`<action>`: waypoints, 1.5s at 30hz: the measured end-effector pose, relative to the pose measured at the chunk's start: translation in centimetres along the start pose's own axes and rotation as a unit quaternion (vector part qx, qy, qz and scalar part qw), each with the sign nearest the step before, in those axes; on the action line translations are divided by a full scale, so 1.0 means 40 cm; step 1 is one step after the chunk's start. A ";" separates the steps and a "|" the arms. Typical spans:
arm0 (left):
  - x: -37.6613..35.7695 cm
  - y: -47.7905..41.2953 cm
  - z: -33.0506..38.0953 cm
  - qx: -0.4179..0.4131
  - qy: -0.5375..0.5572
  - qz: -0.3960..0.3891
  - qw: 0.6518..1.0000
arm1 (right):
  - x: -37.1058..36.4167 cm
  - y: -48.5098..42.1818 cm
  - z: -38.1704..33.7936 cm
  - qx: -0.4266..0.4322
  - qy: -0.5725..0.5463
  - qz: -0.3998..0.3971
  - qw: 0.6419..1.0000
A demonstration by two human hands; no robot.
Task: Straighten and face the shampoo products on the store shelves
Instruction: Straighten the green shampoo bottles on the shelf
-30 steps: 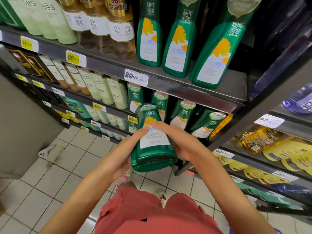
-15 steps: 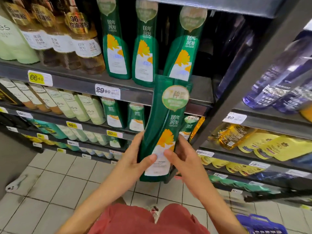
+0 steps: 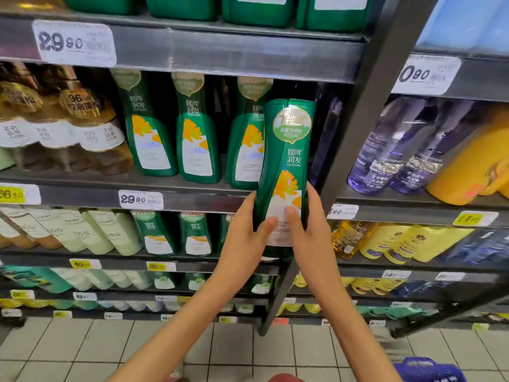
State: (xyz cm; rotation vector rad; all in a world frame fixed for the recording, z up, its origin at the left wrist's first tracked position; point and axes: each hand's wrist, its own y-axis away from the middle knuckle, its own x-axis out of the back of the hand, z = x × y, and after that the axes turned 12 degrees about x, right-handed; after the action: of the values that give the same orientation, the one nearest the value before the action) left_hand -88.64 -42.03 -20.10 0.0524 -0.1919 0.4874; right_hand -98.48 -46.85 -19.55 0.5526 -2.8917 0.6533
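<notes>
A tall green shampoo bottle [image 3: 286,161] with a yellow flower label is held upright, label toward me, in front of the middle shelf's right end. My left hand [image 3: 242,235] grips its lower left side and my right hand [image 3: 308,230] its lower right side, thumbs on the white label. Behind it three matching green bottles [image 3: 195,133] stand in a row on the grey shelf [image 3: 192,197], facing forward. To the right of that row, behind the held bottle, lies a dark gap.
Amber bottles [image 3: 82,128] stand to the left on the same shelf. A dark steel upright [image 3: 358,139] divides this bay from the purple and yellow bottles [image 3: 399,153] on the right. Lower shelves hold pale green and green bottles. A blue basket [image 3: 429,370] sits on the tiled floor.
Both hands raised the green bottle from waist height, turned it upright and brought it up to the middle shelf's right end. The view tilted upward toward the shelves.
</notes>
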 end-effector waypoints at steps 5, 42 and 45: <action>-0.002 -0.045 0.008 -0.027 -0.062 0.049 0.996 | -0.004 -0.036 -0.005 0.018 0.060 0.010 0.998; 0.068 -0.353 -0.029 -0.153 -0.336 0.066 0.927 | -0.041 -0.112 0.073 -0.042 -0.152 0.060 0.986; 0.075 -0.349 -0.045 -0.146 -0.342 0.065 0.926 | -0.041 -0.152 0.055 -0.005 -0.129 0.065 0.989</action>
State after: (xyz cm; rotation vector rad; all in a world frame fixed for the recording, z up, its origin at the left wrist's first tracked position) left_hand -79.19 -52.78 -21.33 -0.0867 -0.9574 0.5541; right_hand -94.77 -52.36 -19.47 0.4832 -3.1947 0.6259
